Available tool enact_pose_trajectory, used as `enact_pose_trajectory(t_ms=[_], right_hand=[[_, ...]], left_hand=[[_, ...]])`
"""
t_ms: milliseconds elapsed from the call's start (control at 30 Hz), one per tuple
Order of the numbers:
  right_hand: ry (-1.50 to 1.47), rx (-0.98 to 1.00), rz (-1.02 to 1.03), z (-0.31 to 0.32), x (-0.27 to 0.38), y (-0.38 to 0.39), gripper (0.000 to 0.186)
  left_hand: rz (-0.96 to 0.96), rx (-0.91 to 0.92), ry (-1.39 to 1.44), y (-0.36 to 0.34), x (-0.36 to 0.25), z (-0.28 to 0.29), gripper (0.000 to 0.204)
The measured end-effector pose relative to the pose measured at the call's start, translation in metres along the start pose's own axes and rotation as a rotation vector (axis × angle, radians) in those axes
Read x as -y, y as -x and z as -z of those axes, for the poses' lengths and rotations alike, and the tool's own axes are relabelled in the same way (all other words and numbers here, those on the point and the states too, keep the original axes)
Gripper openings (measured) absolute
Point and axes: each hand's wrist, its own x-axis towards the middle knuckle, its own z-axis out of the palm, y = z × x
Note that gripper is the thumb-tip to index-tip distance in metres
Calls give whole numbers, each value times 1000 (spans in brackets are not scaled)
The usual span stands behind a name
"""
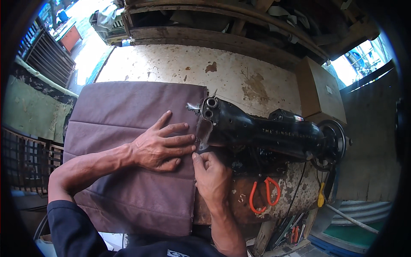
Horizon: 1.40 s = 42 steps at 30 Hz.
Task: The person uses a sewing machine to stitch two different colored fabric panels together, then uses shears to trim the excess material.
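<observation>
A large maroon leatherette sheet [137, 100] with stitched seams across it lies over the left of the table. Its right edge runs under the head of a black sewing machine [239, 126]. My left hand [160, 143] rests flat on the sheet, fingers spread toward the needle area. Just below the machine head, my right hand [212, 175] pinches the sheet's edge between thumb and bent fingers. The needle and presser foot are mostly hidden by the machine head. Orange-handled scissors [253, 198] lie right of my right hand, their blades partly hidden beneath the machine.
The worn table top [171, 60] shows beyond the sheet. A cardboard box [319, 88] stands behind the machine's handwheel [341, 141]. A yellow-handled tool [321, 195] hangs at the table's right edge, and hand tools [294, 234] sit below. A wooden shelf [180, 36] spans the back.
</observation>
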Motion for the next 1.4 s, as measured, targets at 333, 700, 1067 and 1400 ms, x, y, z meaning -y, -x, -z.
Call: enact_pose_trajectory(t_ms=[333, 700, 1067, 1400], right_hand=[[113, -18, 86, 1, 4, 12, 19], [556, -63, 532, 4, -4, 74, 47], [643, -110, 501, -1, -3, 63, 39], [493, -60, 492, 9, -5, 64, 48]], left_hand=[[-87, -8, 28, -5, 11, 1, 45], [-113, -27, 64, -11, 26, 6, 43], [-91, -73, 76, -22, 47, 4, 38], [355, 130, -51, -8, -20, 17, 64]])
